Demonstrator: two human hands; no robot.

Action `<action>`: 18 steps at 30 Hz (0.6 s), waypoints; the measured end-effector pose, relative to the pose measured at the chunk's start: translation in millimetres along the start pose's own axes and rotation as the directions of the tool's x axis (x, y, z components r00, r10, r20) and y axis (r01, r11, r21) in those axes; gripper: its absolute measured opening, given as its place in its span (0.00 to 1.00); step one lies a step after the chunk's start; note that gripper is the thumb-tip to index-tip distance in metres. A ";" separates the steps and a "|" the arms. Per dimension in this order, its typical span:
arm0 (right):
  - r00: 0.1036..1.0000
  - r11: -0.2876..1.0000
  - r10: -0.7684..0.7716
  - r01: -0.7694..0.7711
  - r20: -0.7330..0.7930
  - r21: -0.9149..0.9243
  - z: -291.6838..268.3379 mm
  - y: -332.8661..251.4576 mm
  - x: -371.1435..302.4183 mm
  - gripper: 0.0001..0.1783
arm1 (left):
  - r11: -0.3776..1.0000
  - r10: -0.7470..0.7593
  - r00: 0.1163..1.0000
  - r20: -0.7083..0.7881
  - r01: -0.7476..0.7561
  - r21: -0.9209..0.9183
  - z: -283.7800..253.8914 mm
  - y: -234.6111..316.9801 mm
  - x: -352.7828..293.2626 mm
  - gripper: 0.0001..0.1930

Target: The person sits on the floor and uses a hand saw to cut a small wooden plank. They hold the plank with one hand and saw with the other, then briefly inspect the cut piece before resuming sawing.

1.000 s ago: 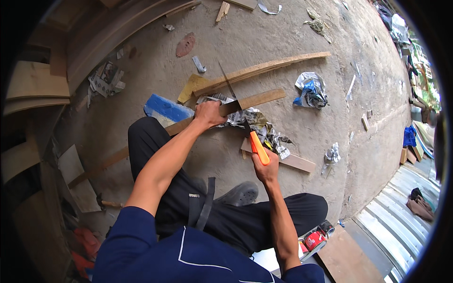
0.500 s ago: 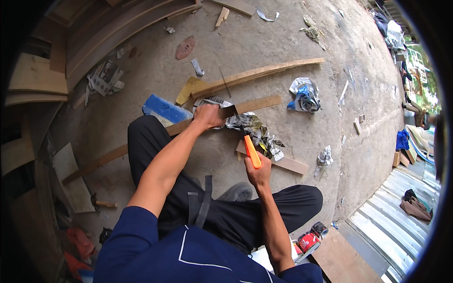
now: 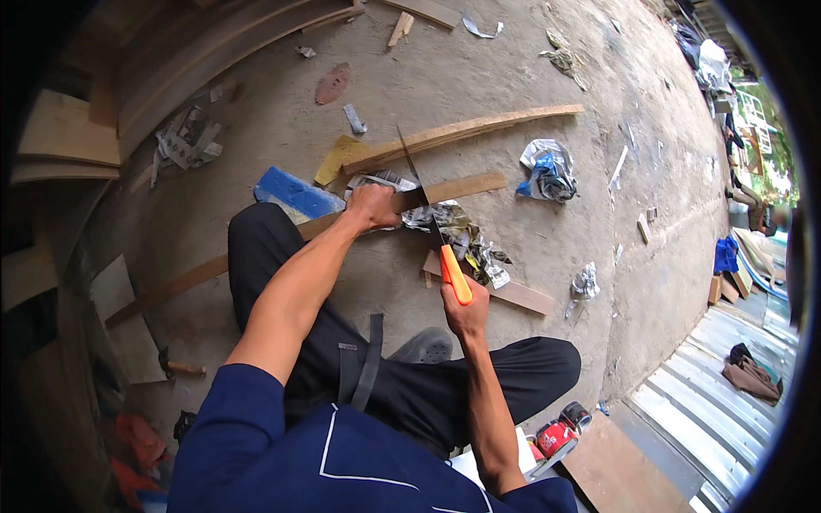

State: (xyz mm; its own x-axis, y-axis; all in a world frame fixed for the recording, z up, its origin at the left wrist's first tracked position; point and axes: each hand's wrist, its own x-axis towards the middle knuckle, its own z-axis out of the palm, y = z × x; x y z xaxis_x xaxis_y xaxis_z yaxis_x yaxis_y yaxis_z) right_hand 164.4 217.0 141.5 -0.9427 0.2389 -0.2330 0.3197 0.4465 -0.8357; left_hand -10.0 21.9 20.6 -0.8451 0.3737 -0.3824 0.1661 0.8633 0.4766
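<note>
My right hand [image 3: 466, 309] is wrapped round the orange handle of a hand saw [image 3: 434, 224]. The dark blade reaches away from me and crosses a long narrow wooden board [image 3: 466, 186] just to the right of my left hand. That hand, my left hand [image 3: 373, 208], is closed over the board and presses it down. The board runs from the lower left, past my bent left knee, to its free end at the right. Under it lie a blue-painted block [image 3: 297, 194] and crumpled printed wrapping [image 3: 457, 227].
Beyond the board lies a longer wood strip [image 3: 479, 126] with a yellow piece [image 3: 340, 158] at its end. A short plank [image 3: 522, 297] is near my right hand. A hammer [image 3: 181, 368] rests at left, red cans [image 3: 556, 438] at lower right, crumpled foil [image 3: 549, 171] further right.
The saw blade shows more of its length beyond the board and has shifted slightly. My left hand keeps its hold on the board; the whole view has shifted a little.
</note>
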 end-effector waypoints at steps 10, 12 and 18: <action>0.996 0.999 -0.033 0.032 0.077 0.010 0.7 -6.5 7.3 0.12 | 0.958 0.278 0.804 -0.526 -0.188 0.219 17.0 -30.6 -49.0 0.27; 0.994 0.998 -0.069 0.070 0.086 -0.009 7.3 -0.8 4.4 0.13 | 0.954 0.291 0.809 -0.511 -0.201 0.224 15.4 -39.0 -53.3 0.27; 0.986 0.993 -0.094 0.084 0.136 0.079 43.7 -2.1 0.3 0.14 | 0.973 0.221 0.811 -0.542 -0.146 0.178 9.2 -83.5 -77.5 0.27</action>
State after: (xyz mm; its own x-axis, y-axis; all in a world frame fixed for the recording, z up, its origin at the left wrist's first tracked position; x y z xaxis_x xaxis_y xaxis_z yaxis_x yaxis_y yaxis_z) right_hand 159.3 178.4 121.5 -0.9728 0.0763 -0.2189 0.2310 0.3954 -0.8890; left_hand 46.3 -76.0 3.2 -0.9241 0.3098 0.2236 0.3753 0.8459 0.3789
